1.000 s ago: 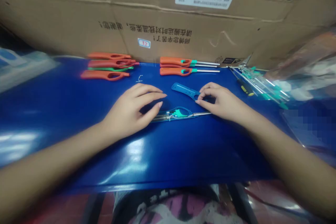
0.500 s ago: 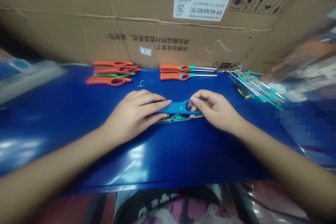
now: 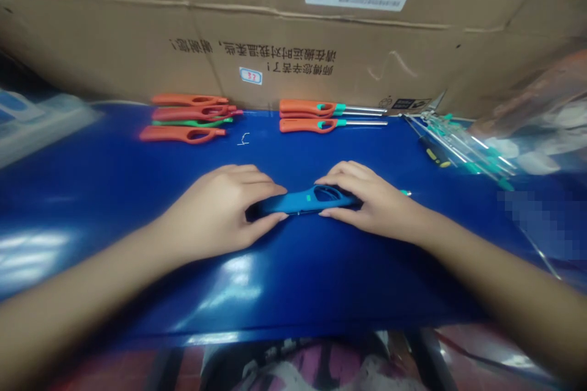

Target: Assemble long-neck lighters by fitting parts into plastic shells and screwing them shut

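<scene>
A blue long-reach lighter body (image 3: 296, 201) lies between my two hands, low over the blue table. My left hand (image 3: 224, 204) is closed around its left end, thumb at the near side and fingers over the far side. My right hand (image 3: 371, 201) grips the right end near the trigger loop, thumb below and fingers above. A small green part shows in the middle of the blue body. Just right of my right hand, a small metal and green tip (image 3: 406, 193) sticks out. The lighter's ends are hidden by my hands.
Finished-looking orange lighters (image 3: 309, 126) with metal tubes lie at the back centre. Orange and red handle shells (image 3: 183, 134) and a green one (image 3: 213, 123) lie back left. Metal rods with green ends (image 3: 472, 153) and a screwdriver (image 3: 435, 154) lie right. A cardboard box (image 3: 137, 30) stands behind.
The blue upper shell has come down over the metal and green parts that showed beneath it. My right hand has moved from the loop to clasp the right end; my left thumb and fingers now squeeze its sides.
</scene>
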The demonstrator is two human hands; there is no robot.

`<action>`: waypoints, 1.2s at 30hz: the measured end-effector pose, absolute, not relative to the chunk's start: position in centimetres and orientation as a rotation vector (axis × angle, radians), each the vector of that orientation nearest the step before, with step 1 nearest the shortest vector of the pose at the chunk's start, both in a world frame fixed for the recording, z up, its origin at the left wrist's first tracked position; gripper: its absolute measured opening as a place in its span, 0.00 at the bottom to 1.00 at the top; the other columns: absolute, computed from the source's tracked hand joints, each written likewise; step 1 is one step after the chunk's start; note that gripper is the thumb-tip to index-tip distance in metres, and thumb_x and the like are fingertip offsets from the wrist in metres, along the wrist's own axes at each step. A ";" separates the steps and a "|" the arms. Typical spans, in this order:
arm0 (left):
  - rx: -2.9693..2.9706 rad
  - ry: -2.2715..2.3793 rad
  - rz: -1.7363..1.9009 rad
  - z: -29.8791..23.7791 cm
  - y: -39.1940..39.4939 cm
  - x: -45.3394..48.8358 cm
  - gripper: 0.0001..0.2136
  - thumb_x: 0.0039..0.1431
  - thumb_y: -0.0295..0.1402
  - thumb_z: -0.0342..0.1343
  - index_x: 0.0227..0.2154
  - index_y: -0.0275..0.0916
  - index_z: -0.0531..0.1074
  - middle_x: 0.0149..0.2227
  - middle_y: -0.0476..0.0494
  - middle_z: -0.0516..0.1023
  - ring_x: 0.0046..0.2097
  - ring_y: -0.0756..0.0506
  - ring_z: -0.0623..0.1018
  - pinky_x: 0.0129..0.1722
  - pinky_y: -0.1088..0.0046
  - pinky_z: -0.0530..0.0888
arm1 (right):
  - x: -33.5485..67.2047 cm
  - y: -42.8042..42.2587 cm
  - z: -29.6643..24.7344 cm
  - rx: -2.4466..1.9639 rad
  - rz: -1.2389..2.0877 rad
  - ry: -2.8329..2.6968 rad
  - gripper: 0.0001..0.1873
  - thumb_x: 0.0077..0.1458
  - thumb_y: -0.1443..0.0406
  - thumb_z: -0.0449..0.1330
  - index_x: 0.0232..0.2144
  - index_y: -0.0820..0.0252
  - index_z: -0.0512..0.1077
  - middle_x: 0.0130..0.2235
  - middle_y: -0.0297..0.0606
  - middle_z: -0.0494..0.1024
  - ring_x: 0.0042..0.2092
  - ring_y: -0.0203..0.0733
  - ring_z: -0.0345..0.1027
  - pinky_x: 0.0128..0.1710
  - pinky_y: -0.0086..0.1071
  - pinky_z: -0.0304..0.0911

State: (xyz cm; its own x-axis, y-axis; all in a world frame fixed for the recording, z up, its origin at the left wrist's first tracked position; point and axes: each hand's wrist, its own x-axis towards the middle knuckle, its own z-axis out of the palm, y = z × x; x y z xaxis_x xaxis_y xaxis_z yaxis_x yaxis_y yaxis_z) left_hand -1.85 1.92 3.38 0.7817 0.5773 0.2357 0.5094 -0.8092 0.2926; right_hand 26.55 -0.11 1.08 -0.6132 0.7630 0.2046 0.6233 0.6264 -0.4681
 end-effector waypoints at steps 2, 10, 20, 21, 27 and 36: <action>2.784 0.871 0.421 3.2 2.0 -1.9 0.11 0.65 0.40 0.57 0.46 0.43 0.78 0.41 0.47 0.82 0.41 0.42 0.80 0.42 0.63 0.74 | 26.6 0.0 0.8 -1.119 0.466 -2.505 0.21 0.62 0.56 0.64 0.54 0.57 0.70 0.50 0.44 0.73 0.51 0.48 0.66 0.54 0.45 0.62; 2.804 0.926 0.308 3.0 2.0 -1.9 0.12 0.64 0.40 0.57 0.45 0.43 0.77 0.43 0.46 0.81 0.43 0.41 0.80 0.40 0.65 0.74 | 26.3 -0.1 0.5 -1.138 0.402 -2.565 0.19 0.63 0.55 0.61 0.53 0.57 0.71 0.49 0.43 0.73 0.50 0.48 0.66 0.52 0.44 0.61; 2.909 0.989 0.298 2.9 1.6 -1.9 0.11 0.63 0.41 0.60 0.45 0.44 0.77 0.41 0.47 0.81 0.40 0.41 0.81 0.32 0.67 0.74 | 25.8 -0.6 0.7 -1.162 0.260 -2.568 0.20 0.64 0.56 0.61 0.54 0.60 0.72 0.48 0.46 0.74 0.49 0.49 0.68 0.50 0.44 0.64; 2.961 0.980 0.288 2.8 1.4 -1.9 0.11 0.63 0.40 0.59 0.45 0.43 0.78 0.41 0.46 0.81 0.39 0.41 0.81 0.32 0.66 0.74 | 25.6 -0.7 0.8 -1.164 0.183 -2.611 0.20 0.65 0.56 0.59 0.54 0.61 0.72 0.48 0.48 0.75 0.49 0.51 0.68 0.49 0.45 0.65; 3.098 0.879 0.343 2.2 1.1 -1.7 0.11 0.64 0.36 0.57 0.45 0.36 0.77 0.38 0.41 0.81 0.37 0.39 0.81 0.34 0.64 0.75 | 25.8 -0.9 1.0 -1.032 -0.117 -2.713 0.20 0.67 0.62 0.55 0.54 0.70 0.73 0.46 0.52 0.78 0.47 0.54 0.72 0.45 0.46 0.69; 2.801 0.790 0.463 1.7 1.6 -1.7 0.13 0.71 0.39 0.50 0.43 0.38 0.77 0.36 0.44 0.78 0.37 0.46 0.78 0.37 0.70 0.74 | 26.9 -0.1 0.9 -0.918 0.051 -2.571 0.13 0.67 0.60 0.57 0.44 0.61 0.77 0.40 0.41 0.83 0.40 0.44 0.75 0.43 0.38 0.68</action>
